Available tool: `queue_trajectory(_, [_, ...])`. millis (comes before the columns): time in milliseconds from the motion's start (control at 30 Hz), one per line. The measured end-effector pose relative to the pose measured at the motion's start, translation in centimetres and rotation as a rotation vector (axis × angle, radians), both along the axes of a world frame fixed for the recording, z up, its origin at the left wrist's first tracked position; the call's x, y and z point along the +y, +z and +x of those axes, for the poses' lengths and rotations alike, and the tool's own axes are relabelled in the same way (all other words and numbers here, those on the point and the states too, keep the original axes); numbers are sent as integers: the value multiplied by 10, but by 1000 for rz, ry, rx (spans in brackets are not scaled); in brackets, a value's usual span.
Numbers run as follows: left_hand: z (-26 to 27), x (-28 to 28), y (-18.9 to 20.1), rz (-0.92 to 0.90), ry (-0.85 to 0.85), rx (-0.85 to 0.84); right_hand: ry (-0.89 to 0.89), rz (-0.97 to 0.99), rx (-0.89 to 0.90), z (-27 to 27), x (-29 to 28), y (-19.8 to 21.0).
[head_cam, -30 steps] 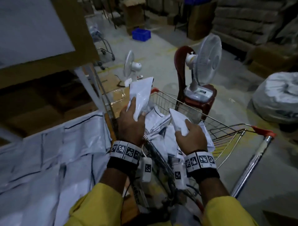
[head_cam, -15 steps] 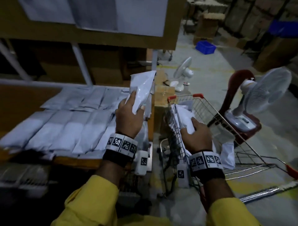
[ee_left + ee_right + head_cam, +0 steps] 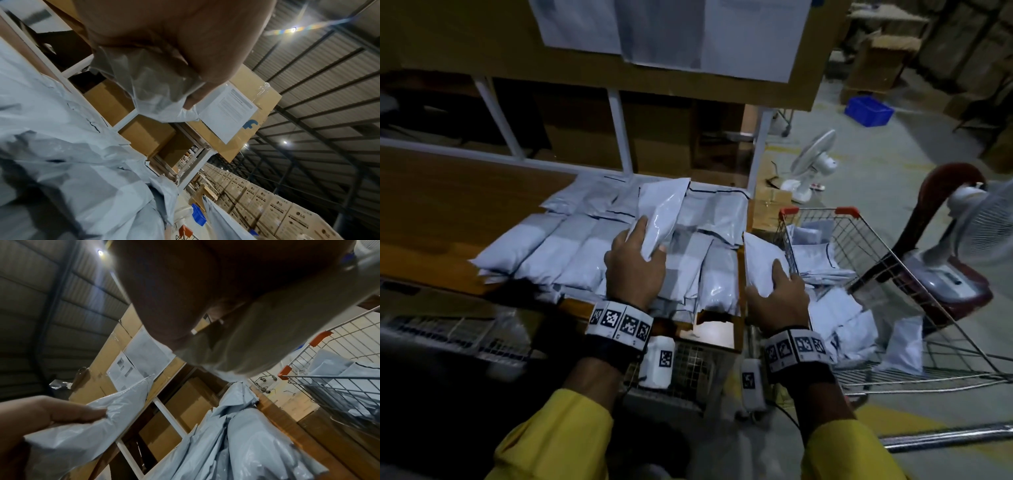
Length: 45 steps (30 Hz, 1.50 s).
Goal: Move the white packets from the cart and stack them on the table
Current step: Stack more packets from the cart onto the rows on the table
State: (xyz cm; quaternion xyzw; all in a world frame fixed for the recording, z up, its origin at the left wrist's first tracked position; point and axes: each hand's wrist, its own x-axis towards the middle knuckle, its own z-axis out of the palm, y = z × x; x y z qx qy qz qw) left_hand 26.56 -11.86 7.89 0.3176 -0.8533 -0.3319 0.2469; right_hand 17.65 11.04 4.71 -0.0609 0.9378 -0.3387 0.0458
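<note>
My left hand point(image 3: 640, 246) grips a white packet point(image 3: 662, 214) and holds it tilted above the packets point(image 3: 571, 253) laid in rows on the wooden table point(image 3: 448, 205). In the left wrist view the packet point(image 3: 156, 97) is crumpled under my fingers point(image 3: 197, 91). My right hand point(image 3: 777, 287) grips a second white packet point(image 3: 760, 260) between the table's right end and the wire cart point(image 3: 873, 253). Several more white packets point(image 3: 839, 318) lie in the cart. The right wrist view shows this second packet point(image 3: 257, 344) under my palm.
A shelf frame with cardboard boxes point(image 3: 654, 137) and taped papers point(image 3: 664, 31) rises behind the table. A white fan point(image 3: 811, 164) stands on the floor, another fan point(image 3: 969, 240) sits on a red chair point(image 3: 941, 185) right of the cart. A blue crate point(image 3: 868, 109) lies farther back.
I have turned left from the cart toward the table. Both hands carried their packets along; the left one now hangs over the laid-out rows, the right one has left the cart.
</note>
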Motion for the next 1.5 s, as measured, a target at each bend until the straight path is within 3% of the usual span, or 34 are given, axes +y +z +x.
queue_trajectory(300, [-22, -46, -20, 27, -92, -116, -46, 114, -74, -9, -74, -31])
queue_trajectory(500, [-22, -37, -32, 15, -135, -217, -44, 224, -66, -8, -106, -56])
queue_trajectory(800, [-29, -18, -53, -10, -157, -446, 28, 235, -88, -10, -110, -64])
queue_trajectory(1100, [-42, -12, -41, -28, -217, -584, 45, 148, -53, -14, -106, -70])
queue_trajectory(1500, [-54, -24, -51, -374, -246, -625, 101, 187, -23, -25, -108, -76])
